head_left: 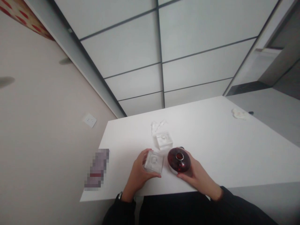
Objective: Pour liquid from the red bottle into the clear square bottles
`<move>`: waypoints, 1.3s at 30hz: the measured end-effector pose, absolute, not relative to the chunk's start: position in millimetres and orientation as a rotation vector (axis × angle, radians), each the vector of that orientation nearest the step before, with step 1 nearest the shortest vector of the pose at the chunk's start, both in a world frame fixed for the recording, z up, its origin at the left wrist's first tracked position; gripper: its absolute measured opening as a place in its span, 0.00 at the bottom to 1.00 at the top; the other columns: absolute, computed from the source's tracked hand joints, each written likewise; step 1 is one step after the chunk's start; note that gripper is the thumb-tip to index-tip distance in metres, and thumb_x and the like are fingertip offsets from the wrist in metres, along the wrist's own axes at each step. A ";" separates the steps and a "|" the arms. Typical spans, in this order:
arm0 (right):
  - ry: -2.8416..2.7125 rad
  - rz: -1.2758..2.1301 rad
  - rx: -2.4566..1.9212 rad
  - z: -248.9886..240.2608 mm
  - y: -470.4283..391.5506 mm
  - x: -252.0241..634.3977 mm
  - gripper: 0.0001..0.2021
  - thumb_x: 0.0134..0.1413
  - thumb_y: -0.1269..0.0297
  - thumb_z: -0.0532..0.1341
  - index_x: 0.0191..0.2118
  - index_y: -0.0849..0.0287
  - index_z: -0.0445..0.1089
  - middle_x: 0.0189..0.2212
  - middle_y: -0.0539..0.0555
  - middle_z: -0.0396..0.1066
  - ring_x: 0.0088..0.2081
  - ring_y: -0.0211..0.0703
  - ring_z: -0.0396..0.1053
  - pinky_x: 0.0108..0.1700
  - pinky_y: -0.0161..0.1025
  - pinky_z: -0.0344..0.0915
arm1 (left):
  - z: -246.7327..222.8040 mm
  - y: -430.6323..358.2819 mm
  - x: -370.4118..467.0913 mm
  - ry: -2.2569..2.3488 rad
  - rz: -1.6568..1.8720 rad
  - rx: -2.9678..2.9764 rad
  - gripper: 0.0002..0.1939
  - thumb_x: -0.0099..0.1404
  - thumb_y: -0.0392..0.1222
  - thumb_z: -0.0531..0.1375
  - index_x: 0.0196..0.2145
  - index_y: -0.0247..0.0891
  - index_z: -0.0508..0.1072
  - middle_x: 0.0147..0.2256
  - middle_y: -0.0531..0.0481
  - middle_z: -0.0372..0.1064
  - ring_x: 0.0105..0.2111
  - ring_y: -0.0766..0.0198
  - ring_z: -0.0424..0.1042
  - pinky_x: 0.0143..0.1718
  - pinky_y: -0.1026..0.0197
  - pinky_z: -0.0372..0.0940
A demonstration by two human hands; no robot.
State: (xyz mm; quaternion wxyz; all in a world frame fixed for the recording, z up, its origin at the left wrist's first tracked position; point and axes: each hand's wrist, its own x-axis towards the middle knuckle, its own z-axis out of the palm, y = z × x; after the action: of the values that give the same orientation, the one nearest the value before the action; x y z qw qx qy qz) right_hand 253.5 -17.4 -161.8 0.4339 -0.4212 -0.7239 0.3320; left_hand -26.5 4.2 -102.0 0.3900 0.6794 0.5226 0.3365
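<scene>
My left hand is wrapped round a clear square container, with its thumb along the near side and its fingers along the far side. Just to the right, my right hand grips a round vessel with a glossy dark red domed top. A metal-rimmed ring sits at the middle of that top, and a small black part shows at its far edge. Behind the two hands stands a second clear square container, touched by neither. The vessel's lower body is mostly hidden by its top and my fingers.
Thin, clear, whitish pieces lie behind the second container on the white table. Near the right edge are a crumpled white item and a small dark object. A blurred-out purple item lies at the left edge, beside the wall.
</scene>
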 end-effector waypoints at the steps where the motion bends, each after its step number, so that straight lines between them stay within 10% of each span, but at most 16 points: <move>1: -1.803 0.831 -1.051 -161.8 -17.6 253.3 0.40 0.66 0.40 0.64 0.74 0.55 0.53 0.69 0.67 0.62 0.69 0.66 0.63 0.68 0.62 0.63 | -98.7 3.8 -25.6 1.340 0.872 1.723 0.50 0.43 0.42 0.84 0.62 0.42 0.68 0.60 0.37 0.73 0.60 0.42 0.75 0.62 0.39 0.70; 20: -1.753 0.987 -1.097 -154.9 -20.5 250.6 0.55 0.65 0.48 0.67 0.79 0.51 0.26 0.71 0.64 0.59 0.71 0.64 0.60 0.69 0.65 0.59 | -18.7 11.8 -9.9 1.400 0.907 2.253 0.46 0.57 0.54 0.78 0.67 0.52 0.63 0.63 0.41 0.69 0.62 0.44 0.71 0.61 0.38 0.72; 39: -1.730 0.963 -1.098 -156.5 -21.1 248.9 0.57 0.62 0.44 0.69 0.80 0.53 0.29 0.71 0.67 0.60 0.69 0.68 0.62 0.67 0.65 0.63 | -3.7 10.1 4.6 1.407 0.827 2.426 0.45 0.59 0.56 0.76 0.68 0.50 0.62 0.62 0.41 0.70 0.61 0.44 0.73 0.58 0.43 0.75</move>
State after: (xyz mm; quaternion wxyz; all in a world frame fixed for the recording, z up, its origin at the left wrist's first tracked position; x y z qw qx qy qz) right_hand 248.9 -21.1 -156.5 0.4246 -0.4392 -0.6917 0.3852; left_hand 4.6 10.1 -3.7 0.1086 0.8248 0.4784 0.2811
